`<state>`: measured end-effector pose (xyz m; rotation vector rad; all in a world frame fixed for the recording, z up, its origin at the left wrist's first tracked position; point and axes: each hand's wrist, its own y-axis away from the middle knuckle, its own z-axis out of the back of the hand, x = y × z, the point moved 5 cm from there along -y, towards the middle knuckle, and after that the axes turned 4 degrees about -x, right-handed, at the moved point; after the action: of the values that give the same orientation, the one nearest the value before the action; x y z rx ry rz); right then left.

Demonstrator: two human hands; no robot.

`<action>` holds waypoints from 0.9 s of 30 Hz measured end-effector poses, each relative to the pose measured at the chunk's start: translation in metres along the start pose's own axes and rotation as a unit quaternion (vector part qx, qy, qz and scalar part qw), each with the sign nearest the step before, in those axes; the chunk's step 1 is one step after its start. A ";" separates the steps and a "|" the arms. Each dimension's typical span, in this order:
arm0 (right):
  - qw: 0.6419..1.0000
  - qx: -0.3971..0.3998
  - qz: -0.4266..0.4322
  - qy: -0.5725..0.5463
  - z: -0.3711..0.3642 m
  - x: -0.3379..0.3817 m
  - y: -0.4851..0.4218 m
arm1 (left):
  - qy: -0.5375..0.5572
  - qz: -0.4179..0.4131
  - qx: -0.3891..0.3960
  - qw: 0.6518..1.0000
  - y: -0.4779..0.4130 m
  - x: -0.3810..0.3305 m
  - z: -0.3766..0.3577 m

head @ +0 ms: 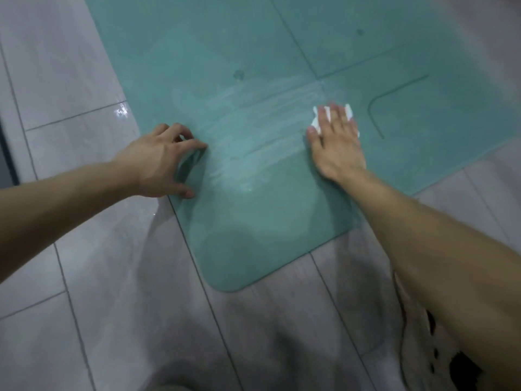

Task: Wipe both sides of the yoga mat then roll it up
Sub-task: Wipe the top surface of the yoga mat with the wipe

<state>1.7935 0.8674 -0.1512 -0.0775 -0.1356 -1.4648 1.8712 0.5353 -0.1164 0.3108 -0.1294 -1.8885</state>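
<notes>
Tile floor [84,249]; mat [253,235] under left hand [158,162], right hand [335,145], tissue [317,119].

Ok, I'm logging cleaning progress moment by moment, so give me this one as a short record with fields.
mat: teal yoga mat, lying flat and unrolled on the tiled floor
wipe: white wipe under the flat palm and fingers of the right hand, on the mat
left hand: left hand has its fingertips braced on the mat by its edge and holds nothing
streaks: pale wet smears between the two hands
stage: upper side being wiped; mat not yet rolled
</notes>
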 end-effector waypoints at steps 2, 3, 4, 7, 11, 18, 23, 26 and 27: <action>0.997 -0.001 -0.074 -0.005 0.002 -0.004 0.002 | 0.000 0.004 0.005 1.000 -0.003 -0.002 0.003; 0.999 -0.009 -0.048 -0.014 -0.002 0.021 0.014 | 0.000 0.011 0.011 1.000 -0.005 -0.004 0.006; 1.000 -0.004 0.017 -0.021 -0.009 0.056 0.032 | 0.001 0.022 0.017 1.000 -0.007 -0.006 0.008; 0.956 0.050 0.288 -0.029 -0.031 0.152 0.100 | -0.018 0.048 0.028 0.998 -0.014 -0.011 0.009; 0.966 0.023 0.254 -0.052 -0.016 0.092 0.070 | -0.035 0.058 0.051 0.996 -0.017 -0.015 0.011; 1.000 0.002 0.001 -0.028 -0.004 0.036 0.068 | -0.052 0.055 0.070 0.995 -0.016 -0.028 0.018; 0.946 0.060 0.318 -0.037 -0.023 0.130 0.140 | -0.022 0.005 0.082 0.996 -0.020 -0.067 0.011; 0.980 0.052 0.194 -0.009 -0.005 0.041 0.093 | -0.055 -0.012 0.084 0.995 -0.016 -0.070 0.005; 0.993 0.050 0.108 0.004 0.003 0.004 0.076 | -0.063 -0.016 0.078 0.995 -0.015 -0.068 0.004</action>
<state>1.8693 0.8721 -0.1454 -0.0050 -0.1878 -1.2406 1.8771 0.6042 -0.1056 0.3007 -0.3599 -1.9327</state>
